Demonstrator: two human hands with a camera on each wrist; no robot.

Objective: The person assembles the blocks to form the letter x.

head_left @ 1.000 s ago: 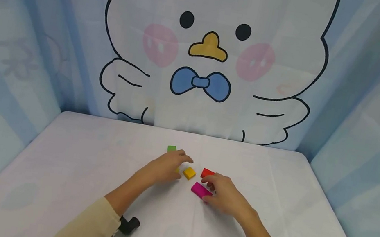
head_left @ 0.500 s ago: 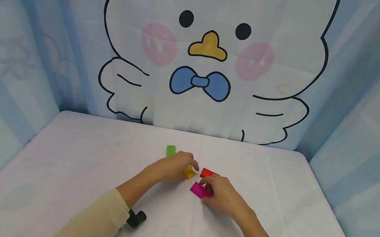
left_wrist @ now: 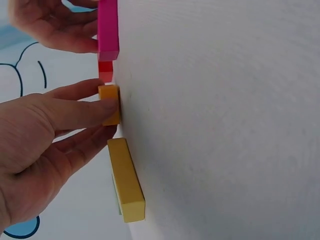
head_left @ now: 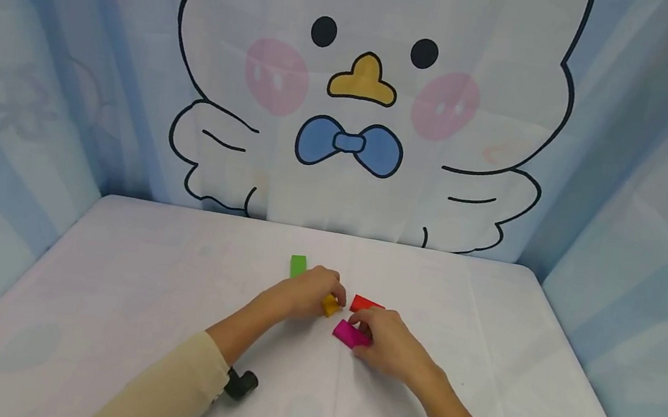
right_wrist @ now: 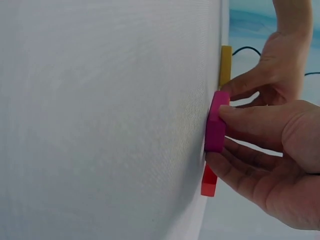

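Observation:
On the white table (head_left: 130,293) my left hand (head_left: 333,294) pinches a small orange block (head_left: 329,305) between thumb and fingers; the left wrist view shows that pinch (left_wrist: 102,112) on the orange block (left_wrist: 109,102) lying on the cloth. A long yellow block (left_wrist: 125,180) lies under that hand's palm. My right hand (head_left: 363,326) grips a magenta block (head_left: 346,332) by its edges, seen up close (right_wrist: 220,135) on the magenta block (right_wrist: 216,122). A red block (head_left: 366,304) lies just behind it, and a green block (head_left: 298,265) sits beyond the left hand.
A curtain printed with a cartoon bird (head_left: 358,96) closes off the table's far edge, and blue curtains hang at both sides. Black wrist cameras (head_left: 241,383) sit on my forearms. The blocks cluster near the table's middle.
My left hand slid right onto the orange block and curled its fingers round it. My right hand shifted slightly left, staying on the magenta block.

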